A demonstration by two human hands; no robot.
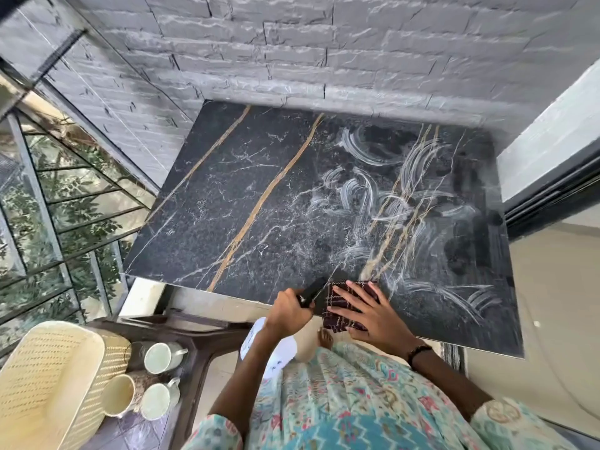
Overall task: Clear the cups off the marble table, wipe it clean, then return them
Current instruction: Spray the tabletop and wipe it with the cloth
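Three cups: stood off the desk, on a dark brown plastic chair (207, 339) at lower left.
Cup, far (162, 357): pale green inside, handle to the right, nearest the desk.
Cup, left (121, 399): cream inside, patterned outside, just beside the cream basket.
Cup, near (159, 401): pale green inside, handle at upper right, touching or just beside the left cup; which, could not be told.
Desk (259, 196): black marble slab with gold and white veins, set against a grey stone-brick wall (292, 43); its surface carried only the cloth and the hands.
Streaks (406, 196): whitish curved smears covered the right half of the desk; the left half looked plain.
Cloth (344, 308): dark maroon, checked with pale lines, folded, lying on the near edge of the desk and partly overhanging it.
Right hand (370, 315): lay flat on the cloth, fingers (349, 292) spread and straight, pressing it down; dark bead bracelet at the wrist.
Left hand (287, 311): fingers clenched around a dark, slim object (313, 290) at the desk's near edge, just left of the cloth; what the object was could not be told.
Basket (48, 381): cream woven plastic, at lower left, beside the chair.
Window grille (58, 222): metal bars at left, green foliage beyond.
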